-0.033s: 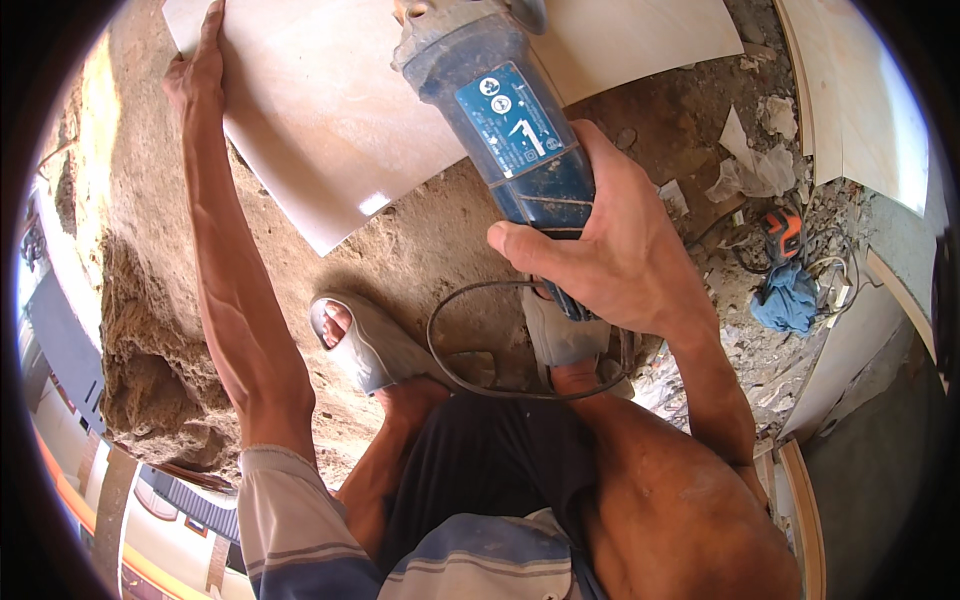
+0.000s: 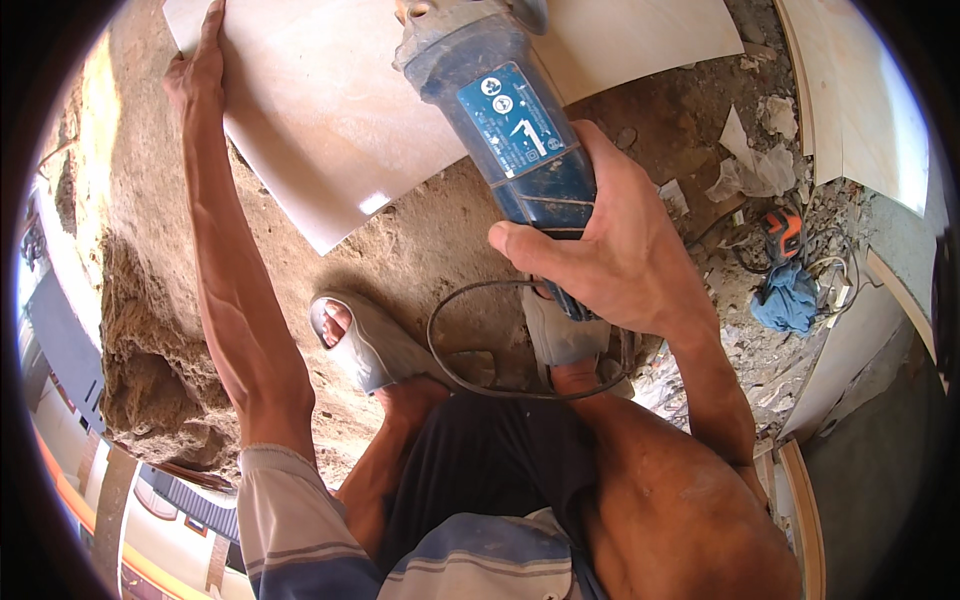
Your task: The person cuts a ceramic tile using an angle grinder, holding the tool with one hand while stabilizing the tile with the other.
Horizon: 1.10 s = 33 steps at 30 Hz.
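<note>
My right hand (image 2: pixel 625 240) is wrapped round the rear of a blue angle grinder (image 2: pixel 530 150), thumb across its near side. The grinder's dusty grey head points away from me over a pale glossy tile (image 2: pixel 330 120); its disc end is mostly cut off by the top edge. A dark power cord (image 2: pixel 440 345) loops from the grinder's rear above my feet. At the far left, my left hand (image 2: pixel 200 75) grips the tile's edge, thumb stretched along the top face and the other fingers curled at the side, partly hidden.
Another pale tile piece (image 2: pixel 640 40) lies beyond the grinder. On the right are large tiles (image 2: pixel 860 90), crumpled plastic (image 2: pixel 755 170), an orange-and-black tool (image 2: pixel 784 235) and a blue cloth (image 2: pixel 787 298) amid rubble. My sandalled feet (image 2: pixel 360 335) stand on rough earth, which drops off at left.
</note>
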Available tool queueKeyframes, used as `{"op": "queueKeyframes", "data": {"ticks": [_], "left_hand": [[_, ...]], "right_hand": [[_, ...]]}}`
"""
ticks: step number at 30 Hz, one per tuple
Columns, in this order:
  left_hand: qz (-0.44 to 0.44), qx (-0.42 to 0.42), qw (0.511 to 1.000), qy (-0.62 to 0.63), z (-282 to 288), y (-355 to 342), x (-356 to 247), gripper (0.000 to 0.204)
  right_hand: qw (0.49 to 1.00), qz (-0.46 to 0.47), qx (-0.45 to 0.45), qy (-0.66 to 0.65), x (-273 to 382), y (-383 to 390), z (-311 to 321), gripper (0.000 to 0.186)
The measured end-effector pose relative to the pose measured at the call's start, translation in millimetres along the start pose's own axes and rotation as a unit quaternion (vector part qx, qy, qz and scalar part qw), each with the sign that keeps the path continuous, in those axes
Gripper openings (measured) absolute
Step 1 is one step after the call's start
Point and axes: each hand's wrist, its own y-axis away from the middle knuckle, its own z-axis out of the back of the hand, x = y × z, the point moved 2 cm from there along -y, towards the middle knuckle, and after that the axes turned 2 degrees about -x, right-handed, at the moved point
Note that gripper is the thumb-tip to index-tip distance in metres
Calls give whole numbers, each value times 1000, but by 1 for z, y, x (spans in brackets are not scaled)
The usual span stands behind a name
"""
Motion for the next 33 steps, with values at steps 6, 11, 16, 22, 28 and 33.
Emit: {"op": "queueKeyframes", "data": {"ticks": [6,11,16,22,28,33], "left_hand": [[3,-2,1000,-3,0,-4,4,113],[1,-7,1000,-3,1,-5,1,114],[4,-7,1000,-2,-5,-7,5,112],[-34,84,994,-51,-1,-54,27,101],[6,47,999,-16,-16,-31,23,97],[1,15,1000,-17,-4,-33,20,100]], "right_hand": [[1000,-14,16,12,1,3,1,60],[1000,-7,15,3,-4,8,3,60],[1000,-4,14,-1,-8,10,2,59],[1000,-3,9,-7,-7,16,2,65],[1000,-13,5,-11,-10,20,6,69],[1000,-13,10,-14,-11,24,4,69]]}}
